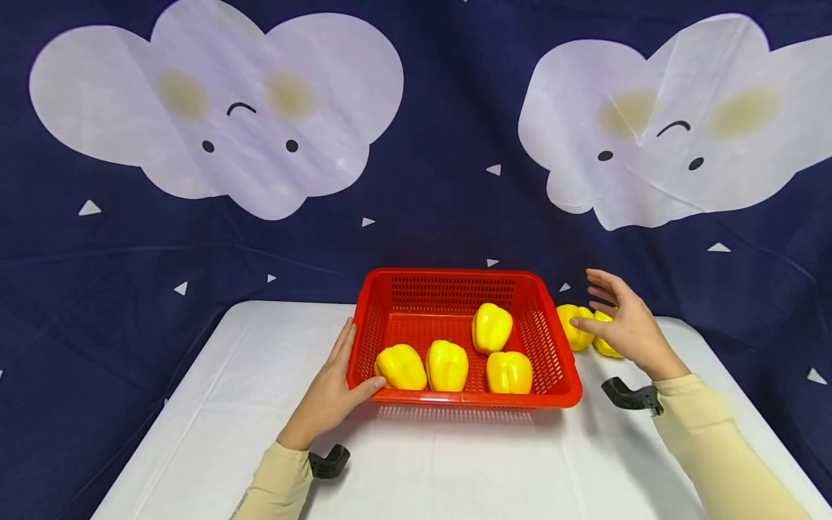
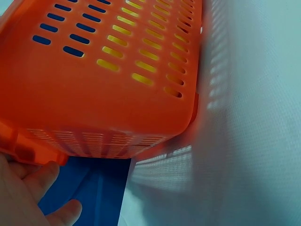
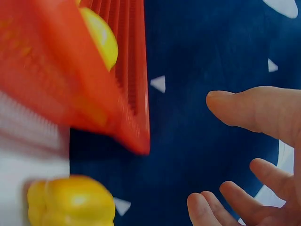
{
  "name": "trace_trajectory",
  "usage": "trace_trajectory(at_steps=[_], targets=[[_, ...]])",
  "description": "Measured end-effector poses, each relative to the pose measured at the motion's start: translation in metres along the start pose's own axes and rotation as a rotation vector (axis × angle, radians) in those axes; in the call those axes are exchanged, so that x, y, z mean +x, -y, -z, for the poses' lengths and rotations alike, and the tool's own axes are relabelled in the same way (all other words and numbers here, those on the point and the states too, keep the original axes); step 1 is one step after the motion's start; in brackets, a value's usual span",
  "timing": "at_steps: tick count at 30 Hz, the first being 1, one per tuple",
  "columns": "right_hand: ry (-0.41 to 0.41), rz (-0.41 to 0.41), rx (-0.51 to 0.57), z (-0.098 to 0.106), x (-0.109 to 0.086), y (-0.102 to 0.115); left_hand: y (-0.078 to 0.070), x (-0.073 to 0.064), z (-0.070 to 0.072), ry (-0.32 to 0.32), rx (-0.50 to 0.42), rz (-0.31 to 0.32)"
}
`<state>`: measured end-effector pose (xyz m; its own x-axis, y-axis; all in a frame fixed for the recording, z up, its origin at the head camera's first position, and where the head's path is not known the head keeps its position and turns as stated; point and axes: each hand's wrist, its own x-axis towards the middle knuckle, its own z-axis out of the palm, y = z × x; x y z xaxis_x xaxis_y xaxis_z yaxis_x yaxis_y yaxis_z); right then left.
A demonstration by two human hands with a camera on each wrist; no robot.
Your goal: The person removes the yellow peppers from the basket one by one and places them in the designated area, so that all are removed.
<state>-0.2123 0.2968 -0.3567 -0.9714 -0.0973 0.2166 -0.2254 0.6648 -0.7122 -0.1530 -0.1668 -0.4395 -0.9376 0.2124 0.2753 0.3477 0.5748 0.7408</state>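
A red perforated plastic basket [image 1: 455, 398] sits on the table with several yellow bell peppers in it, three along the near side and one farther back [image 1: 492, 328]. My left hand [image 1: 328, 401] grips the basket's near left corner, thumb over the rim and fingers along the outer left side. In the left wrist view, fingertips [image 2: 44, 176] reach under the basket's rim. Off the basket's right side, my right hand [image 1: 627, 328] is held with fingers spread, holding nothing. Beside and partly behind it are two more yellow bell peppers, one nearer the basket [image 1: 573, 328] and another [image 1: 606, 339] partly hidden by the hand.
A white cloth covers the table [image 1: 227, 404]. Close behind its far edge hangs a dark blue curtain [image 1: 448, 180] with cloud faces and small white triangles. Black camera mounts [image 1: 329, 462] are strapped at both wrists.
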Motion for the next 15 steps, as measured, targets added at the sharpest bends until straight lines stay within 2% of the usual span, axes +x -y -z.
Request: trace_trajectory(at_steps=[15], targets=[[0.082,0.013,0.178,-0.031,0.014,0.038,0.001,0.0,-0.001,0.001,-0.013,-0.003]])
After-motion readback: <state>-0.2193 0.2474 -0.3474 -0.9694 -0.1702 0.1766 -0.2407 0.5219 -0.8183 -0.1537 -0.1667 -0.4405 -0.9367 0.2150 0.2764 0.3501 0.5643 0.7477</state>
